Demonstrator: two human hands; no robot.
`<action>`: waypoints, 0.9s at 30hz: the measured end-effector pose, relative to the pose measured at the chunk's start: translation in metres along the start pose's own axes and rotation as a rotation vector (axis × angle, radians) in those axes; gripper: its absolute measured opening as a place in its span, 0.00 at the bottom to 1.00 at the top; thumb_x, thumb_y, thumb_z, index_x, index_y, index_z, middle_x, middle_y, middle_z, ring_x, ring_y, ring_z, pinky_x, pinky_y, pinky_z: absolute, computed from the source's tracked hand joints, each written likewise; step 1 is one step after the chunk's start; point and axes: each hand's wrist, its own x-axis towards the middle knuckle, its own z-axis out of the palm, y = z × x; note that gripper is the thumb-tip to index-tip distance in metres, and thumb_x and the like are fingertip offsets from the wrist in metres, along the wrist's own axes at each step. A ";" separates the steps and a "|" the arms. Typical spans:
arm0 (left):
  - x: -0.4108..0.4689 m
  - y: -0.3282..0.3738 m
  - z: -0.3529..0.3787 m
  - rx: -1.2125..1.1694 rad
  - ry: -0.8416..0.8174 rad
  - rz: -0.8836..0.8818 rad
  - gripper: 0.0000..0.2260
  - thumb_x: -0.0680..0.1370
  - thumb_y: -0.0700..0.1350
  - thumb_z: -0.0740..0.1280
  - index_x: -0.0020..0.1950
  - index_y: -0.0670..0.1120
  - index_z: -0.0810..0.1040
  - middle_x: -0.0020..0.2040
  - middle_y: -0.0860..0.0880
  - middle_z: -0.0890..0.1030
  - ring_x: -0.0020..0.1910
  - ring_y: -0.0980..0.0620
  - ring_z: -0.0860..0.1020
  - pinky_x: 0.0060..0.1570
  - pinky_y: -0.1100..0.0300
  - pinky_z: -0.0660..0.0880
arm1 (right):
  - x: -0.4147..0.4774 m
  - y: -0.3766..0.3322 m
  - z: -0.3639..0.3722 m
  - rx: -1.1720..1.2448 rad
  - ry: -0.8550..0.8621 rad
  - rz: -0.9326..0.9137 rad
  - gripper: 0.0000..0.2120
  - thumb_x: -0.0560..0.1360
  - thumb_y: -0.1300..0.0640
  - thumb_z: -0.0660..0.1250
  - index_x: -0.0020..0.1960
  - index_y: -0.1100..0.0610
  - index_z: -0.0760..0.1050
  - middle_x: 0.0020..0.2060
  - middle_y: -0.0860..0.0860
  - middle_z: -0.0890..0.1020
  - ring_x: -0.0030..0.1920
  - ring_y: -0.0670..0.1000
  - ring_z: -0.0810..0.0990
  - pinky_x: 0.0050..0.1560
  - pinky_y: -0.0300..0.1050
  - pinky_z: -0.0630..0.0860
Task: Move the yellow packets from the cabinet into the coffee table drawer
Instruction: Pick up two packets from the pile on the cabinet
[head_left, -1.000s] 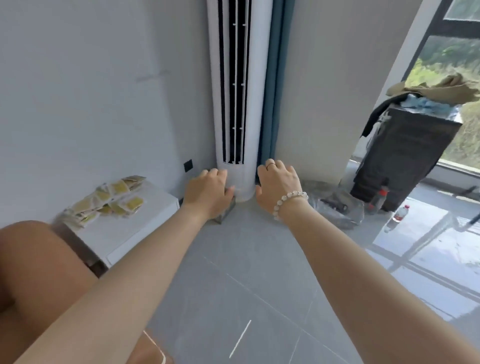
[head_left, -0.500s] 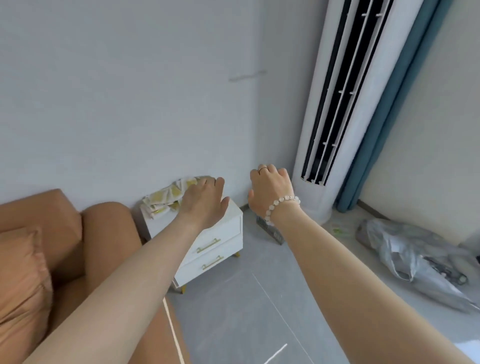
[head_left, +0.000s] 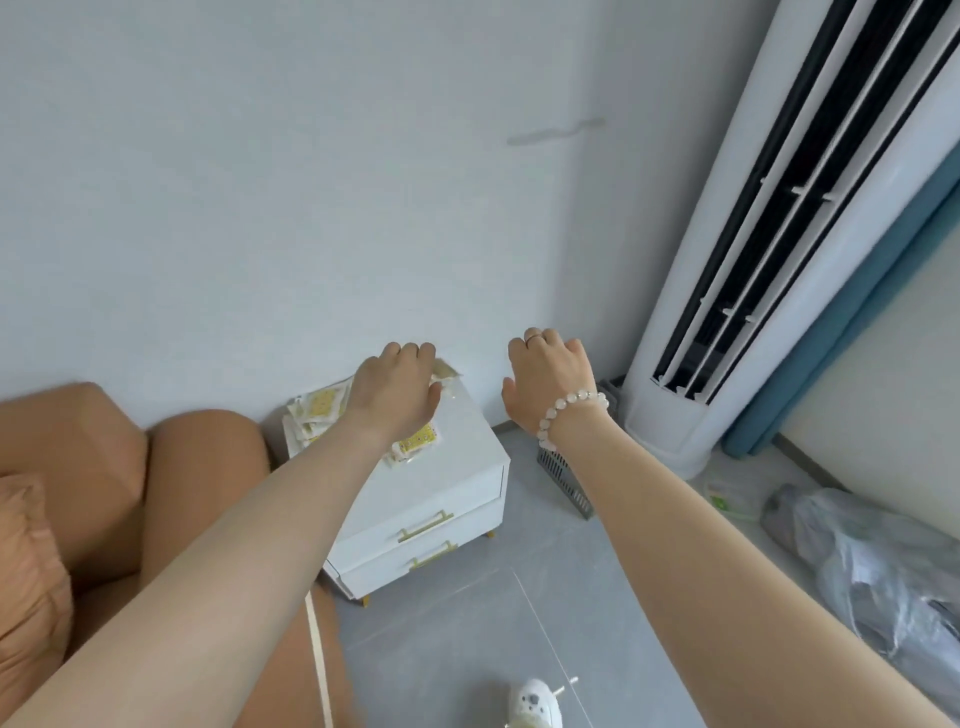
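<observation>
Several yellow packets (head_left: 323, 410) lie in a loose heap on top of a small white two-drawer cabinet (head_left: 457, 467) against the wall. My left hand (head_left: 397, 389) hovers over the heap, palm down, fingers loosely bent, and hides part of it; I see nothing held in it. One packet (head_left: 418, 440) shows just below my wrist. My right hand (head_left: 550, 384), with a bead bracelet and a ring, hangs in the air to the right of the cabinet, fingers relaxed and empty. The coffee table is out of view.
An orange sofa (head_left: 78, 493) presses against the cabinet's left side. A tall white air conditioner (head_left: 779, 260) stands in the right corner beside a blue curtain (head_left: 852, 332). A grey wire basket (head_left: 563, 478) and a plastic bag (head_left: 883, 571) lie on the floor. My slippered foot (head_left: 535, 701) shows below.
The view has swung left and closer to the cabinet. Both hands moved forward; my left hand now lies over the packets, my right one beside the cabinet.
</observation>
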 end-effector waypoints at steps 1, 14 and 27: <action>0.010 -0.001 0.003 0.000 0.001 -0.004 0.15 0.81 0.50 0.56 0.63 0.43 0.67 0.56 0.47 0.75 0.57 0.46 0.72 0.40 0.56 0.66 | 0.011 0.003 0.004 -0.001 -0.004 -0.010 0.14 0.79 0.54 0.55 0.62 0.59 0.69 0.60 0.54 0.72 0.60 0.53 0.69 0.57 0.45 0.64; 0.155 -0.056 0.058 -0.013 -0.063 -0.190 0.16 0.80 0.50 0.58 0.63 0.41 0.68 0.54 0.46 0.76 0.54 0.46 0.74 0.42 0.56 0.70 | 0.199 0.039 0.066 0.071 -0.014 -0.162 0.13 0.78 0.56 0.55 0.59 0.59 0.69 0.58 0.53 0.73 0.58 0.53 0.70 0.54 0.44 0.63; 0.222 -0.110 0.159 -0.112 -0.268 -0.428 0.15 0.81 0.49 0.56 0.64 0.42 0.67 0.56 0.46 0.75 0.55 0.47 0.72 0.43 0.57 0.65 | 0.323 0.006 0.170 0.021 -0.270 -0.371 0.14 0.78 0.55 0.55 0.61 0.59 0.68 0.58 0.53 0.73 0.59 0.53 0.70 0.56 0.45 0.64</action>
